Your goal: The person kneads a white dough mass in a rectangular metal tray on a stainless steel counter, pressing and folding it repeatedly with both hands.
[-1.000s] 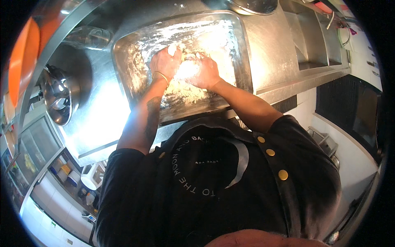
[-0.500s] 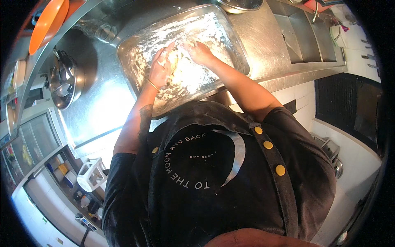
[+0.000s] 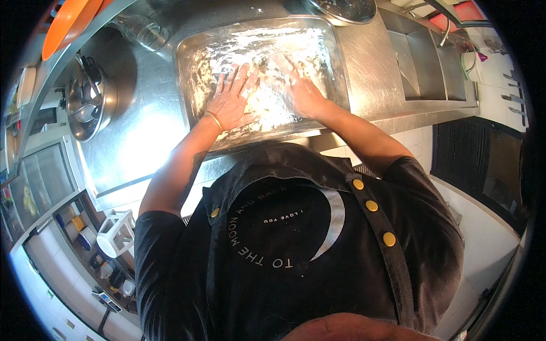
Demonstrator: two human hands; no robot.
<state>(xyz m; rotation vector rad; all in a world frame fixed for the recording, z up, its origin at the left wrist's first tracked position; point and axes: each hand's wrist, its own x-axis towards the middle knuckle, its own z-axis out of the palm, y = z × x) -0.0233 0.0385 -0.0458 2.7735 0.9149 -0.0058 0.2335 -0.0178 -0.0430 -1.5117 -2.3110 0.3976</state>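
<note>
The wide fisheye head view looked steeply down from above and behind the hands (image 3: 230, 107), near enough to include the chest (image 3: 296, 241) behind them. It faced the surface (image 3: 367, 68) around them.

A brushed-steel surface (image 3: 369, 74) runs across the room, bending with the lens, and strong light makes a white glare on its left part. A steel sink (image 3: 420, 65) with divided basins is set into its right end. Beyond it, a white wall (image 3: 493, 94) carries a row of hanging utensils (image 3: 515, 98); nearer stands a dark, partly slatted panel (image 3: 472, 170) — window or vent, I cannot tell. At left: a glass-fronted cabinet (image 3: 50, 177), a white stool (image 3: 116, 234) and crowded shelving (image 3: 96, 253) — all curved by the fisheye.
</note>
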